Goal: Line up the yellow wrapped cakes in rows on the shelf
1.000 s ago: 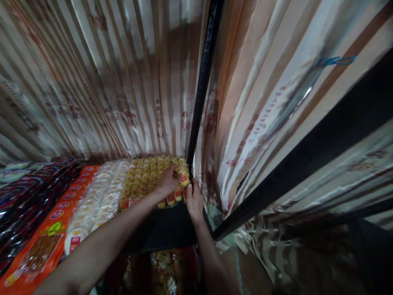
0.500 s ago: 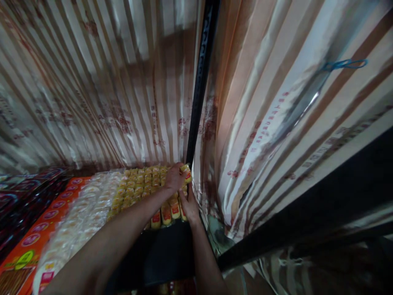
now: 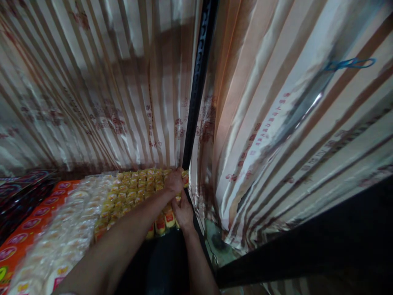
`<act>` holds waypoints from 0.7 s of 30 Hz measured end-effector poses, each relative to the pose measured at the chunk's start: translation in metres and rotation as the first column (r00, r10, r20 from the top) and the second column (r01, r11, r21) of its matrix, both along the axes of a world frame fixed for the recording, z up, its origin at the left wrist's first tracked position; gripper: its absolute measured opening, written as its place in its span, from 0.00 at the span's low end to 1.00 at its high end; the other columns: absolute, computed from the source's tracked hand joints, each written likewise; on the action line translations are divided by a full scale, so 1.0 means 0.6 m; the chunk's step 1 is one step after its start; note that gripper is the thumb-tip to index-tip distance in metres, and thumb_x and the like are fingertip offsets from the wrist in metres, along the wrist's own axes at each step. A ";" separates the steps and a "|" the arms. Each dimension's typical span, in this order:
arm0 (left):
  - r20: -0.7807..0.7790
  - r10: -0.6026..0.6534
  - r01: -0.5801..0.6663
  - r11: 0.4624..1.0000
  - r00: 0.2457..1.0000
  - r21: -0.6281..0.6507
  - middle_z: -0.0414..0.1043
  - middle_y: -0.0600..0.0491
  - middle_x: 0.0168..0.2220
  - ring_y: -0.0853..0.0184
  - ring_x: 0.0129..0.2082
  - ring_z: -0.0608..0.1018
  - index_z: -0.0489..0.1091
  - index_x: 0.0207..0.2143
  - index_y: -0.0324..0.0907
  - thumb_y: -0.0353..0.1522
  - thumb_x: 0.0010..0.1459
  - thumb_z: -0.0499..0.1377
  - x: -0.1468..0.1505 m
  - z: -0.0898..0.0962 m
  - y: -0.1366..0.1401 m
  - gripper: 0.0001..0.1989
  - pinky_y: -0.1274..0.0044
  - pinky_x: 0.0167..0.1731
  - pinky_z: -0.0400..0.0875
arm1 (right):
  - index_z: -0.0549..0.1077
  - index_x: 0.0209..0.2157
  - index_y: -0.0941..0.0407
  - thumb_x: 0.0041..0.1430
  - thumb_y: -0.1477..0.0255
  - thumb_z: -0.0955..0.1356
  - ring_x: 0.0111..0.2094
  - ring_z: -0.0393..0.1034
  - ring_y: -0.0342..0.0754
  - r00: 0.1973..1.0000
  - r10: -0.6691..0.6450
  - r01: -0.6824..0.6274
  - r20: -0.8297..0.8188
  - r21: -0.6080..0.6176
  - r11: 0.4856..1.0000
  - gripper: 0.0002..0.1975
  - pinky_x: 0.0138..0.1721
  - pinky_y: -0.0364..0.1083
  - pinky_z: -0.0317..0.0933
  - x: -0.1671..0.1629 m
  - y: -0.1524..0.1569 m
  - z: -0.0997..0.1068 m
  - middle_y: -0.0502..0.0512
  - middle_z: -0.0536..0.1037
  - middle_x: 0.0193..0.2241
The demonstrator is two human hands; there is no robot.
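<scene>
Yellow packet (image 3: 185,179) at left hand (image 3: 174,181), its closure and hold hidden; right hand (image 3: 184,211) part-open, hold unclear; wrapping probably slick, contents light, squashable: pinch sides gently.

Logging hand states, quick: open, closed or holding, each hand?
Left hand: at a small yellow plastic-wrapped packet; grip cannot be told.
Right hand: by the rows of similar packets; grip cannot be told.

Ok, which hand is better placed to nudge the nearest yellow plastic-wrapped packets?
Probably the right hand: it is close beside those yellow plastic-wrapped packets, while the left hand is farther back, near the upright black metal post.
</scene>
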State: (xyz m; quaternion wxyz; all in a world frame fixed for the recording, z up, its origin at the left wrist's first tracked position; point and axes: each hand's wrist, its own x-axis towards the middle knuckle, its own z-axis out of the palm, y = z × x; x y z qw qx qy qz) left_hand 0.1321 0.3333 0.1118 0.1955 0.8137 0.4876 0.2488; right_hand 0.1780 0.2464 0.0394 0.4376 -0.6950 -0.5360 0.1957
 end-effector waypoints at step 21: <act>-0.261 -0.080 0.119 0.983 0.962 0.138 0.70 0.44 0.37 0.58 0.45 0.66 0.70 0.35 0.38 0.26 0.53 0.52 0.016 -0.020 0.012 0.09 0.70 0.47 0.61 | 0.67 0.48 0.60 0.58 0.59 0.57 0.50 0.62 0.51 0.987 -0.074 0.104 -0.145 0.212 0.972 0.23 0.53 0.51 0.53 0.011 -0.015 -0.023 0.62 0.70 0.48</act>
